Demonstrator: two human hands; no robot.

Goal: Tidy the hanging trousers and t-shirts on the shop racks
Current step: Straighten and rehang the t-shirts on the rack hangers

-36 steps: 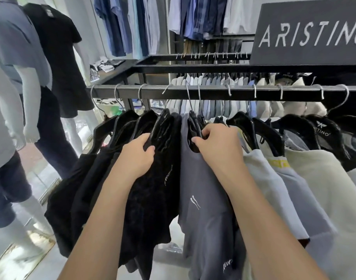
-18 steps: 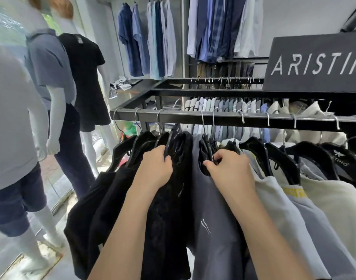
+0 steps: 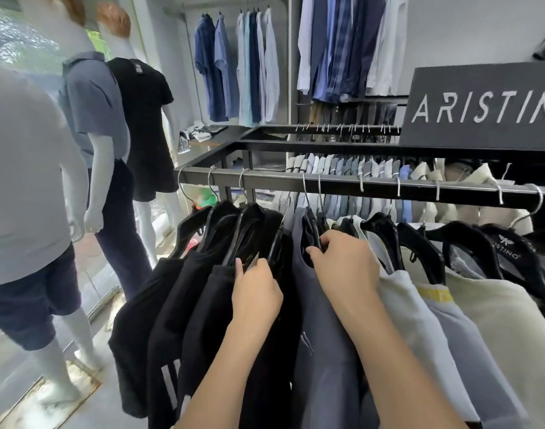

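T-shirts hang from a dark rail (image 3: 296,181) on black hangers, with the black shirts (image 3: 184,298) bunched at the rail's left end. The left hand (image 3: 255,292) is closed on a black hanger's shoulder among them, fingers curled around its edge. The right hand (image 3: 345,267) pinches the collar of a grey shirt (image 3: 320,351) just beside it, thumb and fingers closed on the fabric. A narrow gap opens between black and grey shirts. Right of the hands, pale shirts (image 3: 497,320) hang more loosely spaced. Mannequins (image 3: 95,119) stand near the rail's left end, leaving a narrow strip of floor (image 3: 110,404)
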